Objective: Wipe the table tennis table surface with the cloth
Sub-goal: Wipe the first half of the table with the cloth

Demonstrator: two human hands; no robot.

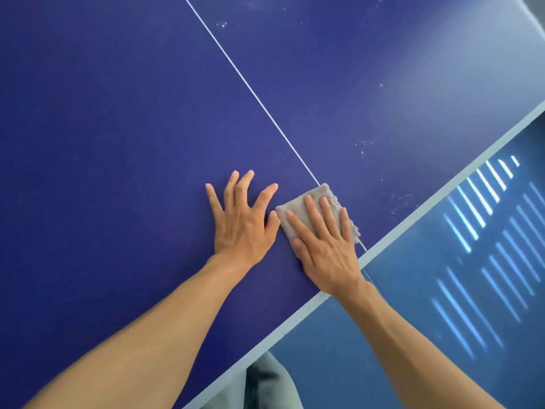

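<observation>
– Grey-beige cloth (320,193), folded to a small square, flat under right hand (326,249). Hand state?
– Palm down, fingers (313,212) straight and slightly apart, pressing on the cloth. No pinch, no curl. Thumb lies along the cloth's left side.
– Left hand (241,228)?
– Flat on the bare table (118,128), just beside the cloth, fingers spread wide. Thumb tip is almost at the cloth's corner; touching or not, cannot tell. Holds nothing.
– Where's the cloth on the table?
– Close to the near edge, right over the white centre line (250,87). The line runs in under the cloth's far corner, comes out by its frayed right side, then meets the pale edge band (442,187).
– Surface?
– Dark blue, matte. Pale specks (364,144) right of the line, beyond the cloth, and more close to the edge band. Glare toward the far right corner.
– Past the table?
– Blue floor (398,320) below the edge, with bright stripes of light (472,219) on it. Grey trouser fabric (265,379) at the bottom, by the table's edge. Both forearms bare, coming in from the bottom of the frame.
</observation>
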